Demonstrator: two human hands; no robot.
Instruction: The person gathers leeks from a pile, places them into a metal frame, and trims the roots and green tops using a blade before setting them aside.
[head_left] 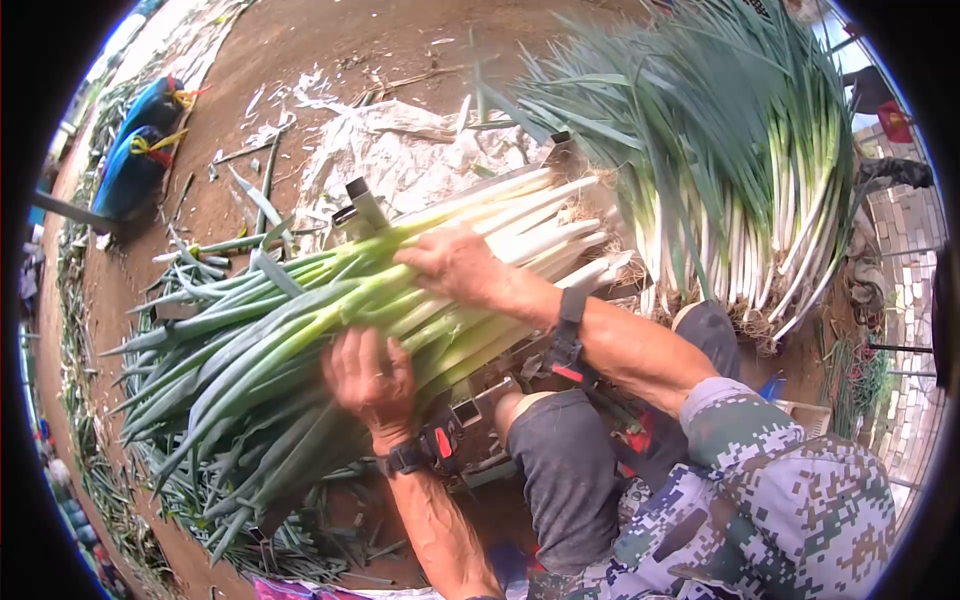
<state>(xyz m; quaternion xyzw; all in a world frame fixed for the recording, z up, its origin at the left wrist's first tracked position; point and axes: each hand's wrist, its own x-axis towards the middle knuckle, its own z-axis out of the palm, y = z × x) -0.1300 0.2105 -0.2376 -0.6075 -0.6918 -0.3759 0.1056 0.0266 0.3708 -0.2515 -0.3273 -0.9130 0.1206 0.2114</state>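
1. Green-leaved, white-stalked long onions [350,300] lie in a loose heap across the grey square-tube metal frame [368,205]: root ends toward the frame's end by the second pile, leaves fanned toward the opposite end.
2. Left hand [370,380]: on the leaves, near the frame's near edge. Fingers spread and bent, blurred; can't tell if it grips anything.
3. Right hand [460,265]: on the stalks around mid-frame, near the far-edge upright. Fingers half curled over the top; closed grip not confirmed from where I stand.
4. Second, fuller pile of green-and-white long onions [745,150]: off the frame, beside its root end, untouched.
5. Step in hand, my read: handling and arranging the heap.
6. Next move calls for both hands spaced along the stalks, even pressure, leaves unbent.
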